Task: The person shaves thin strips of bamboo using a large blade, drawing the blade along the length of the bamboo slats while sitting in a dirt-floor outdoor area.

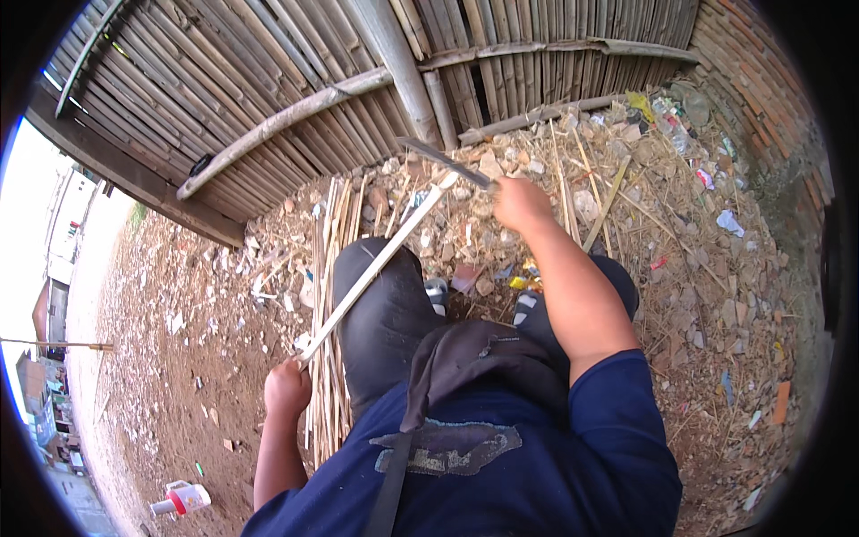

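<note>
My left hand (287,388) is closed around the lower end of a long pale bamboo strip (376,268). The strip slants up and right across my left thigh. In my right hand (522,204), out in front of my knees, is the handle of a machete, with the fingers wrapped round it. Its dark blade (443,161) points up and left and crosses the strip's far end; whether the edge bites into it I cannot tell. Several thin bamboo strips (324,407) lie in a long bundle beside my left leg, partly hidden by it.
Ahead stands a bamboo slat fence (313,80) with a thick post (398,67). A brick wall (761,80) rises at the right. Stones and litter cover the ground, with loose sticks (608,201) near my right knee. A white and red jug-like container (183,498) lies lower left.
</note>
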### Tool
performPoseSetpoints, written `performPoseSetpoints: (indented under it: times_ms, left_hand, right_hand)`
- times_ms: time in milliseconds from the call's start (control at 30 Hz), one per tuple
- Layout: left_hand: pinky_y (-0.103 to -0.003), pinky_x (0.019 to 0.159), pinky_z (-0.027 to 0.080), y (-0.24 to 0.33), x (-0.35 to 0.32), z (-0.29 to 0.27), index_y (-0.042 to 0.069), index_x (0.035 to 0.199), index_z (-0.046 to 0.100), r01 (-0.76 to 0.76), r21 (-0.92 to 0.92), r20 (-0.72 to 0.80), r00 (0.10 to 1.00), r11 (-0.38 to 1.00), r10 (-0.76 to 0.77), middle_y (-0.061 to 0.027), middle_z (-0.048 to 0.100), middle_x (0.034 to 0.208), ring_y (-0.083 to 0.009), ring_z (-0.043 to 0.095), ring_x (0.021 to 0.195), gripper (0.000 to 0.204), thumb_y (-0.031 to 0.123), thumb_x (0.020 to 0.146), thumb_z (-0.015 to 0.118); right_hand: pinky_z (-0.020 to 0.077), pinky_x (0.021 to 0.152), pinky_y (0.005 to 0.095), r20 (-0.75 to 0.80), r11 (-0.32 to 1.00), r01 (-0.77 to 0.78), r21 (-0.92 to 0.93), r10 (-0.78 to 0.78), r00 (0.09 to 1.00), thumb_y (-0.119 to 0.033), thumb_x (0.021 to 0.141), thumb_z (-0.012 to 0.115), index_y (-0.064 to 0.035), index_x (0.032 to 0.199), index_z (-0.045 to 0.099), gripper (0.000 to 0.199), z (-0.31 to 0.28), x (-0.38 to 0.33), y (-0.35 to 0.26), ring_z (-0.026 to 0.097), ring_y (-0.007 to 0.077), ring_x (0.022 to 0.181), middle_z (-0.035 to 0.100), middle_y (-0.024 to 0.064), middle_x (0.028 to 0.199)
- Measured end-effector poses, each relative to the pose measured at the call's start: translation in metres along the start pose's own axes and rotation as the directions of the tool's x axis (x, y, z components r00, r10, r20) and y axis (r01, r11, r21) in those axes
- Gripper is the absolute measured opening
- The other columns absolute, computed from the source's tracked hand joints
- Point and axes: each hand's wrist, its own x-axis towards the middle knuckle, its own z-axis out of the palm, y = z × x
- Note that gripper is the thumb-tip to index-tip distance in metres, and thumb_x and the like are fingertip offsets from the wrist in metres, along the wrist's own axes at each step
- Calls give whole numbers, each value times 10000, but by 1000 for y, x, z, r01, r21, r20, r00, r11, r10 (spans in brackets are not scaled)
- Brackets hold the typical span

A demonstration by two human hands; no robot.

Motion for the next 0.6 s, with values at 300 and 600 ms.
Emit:
performPoseSetpoints:
  times_ms: [300, 600]
  left_hand:
    - [-575, 708, 550, -3, -8, 5, -9, 782, 622, 72, 19, 27, 997, 997, -73, -280, 669, 763, -478, 673, 734, 221, 189, 871, 579]
    - [-572, 663, 555, 18, -13, -1, 5, 842, 604, 70, 89, -51, 997, 994, -66, -262, 663, 724, -470, 675, 692, 197, 196, 876, 571]
  right_hand:
    - [582, 745, 483, 106, 984, 5, 175, -24, 994, -219, 875, 672, -100, 1128, 653, 280, -21, -18, -21, 728, 317, 869, 723, 131, 948]
    - [545, 653, 467, -196, 699, 708, -100, -711, 675, -189, 784, 711, -131, 945, 628, 190, 8, -71, -81, 697, 322, 679, 682, 83, 700]
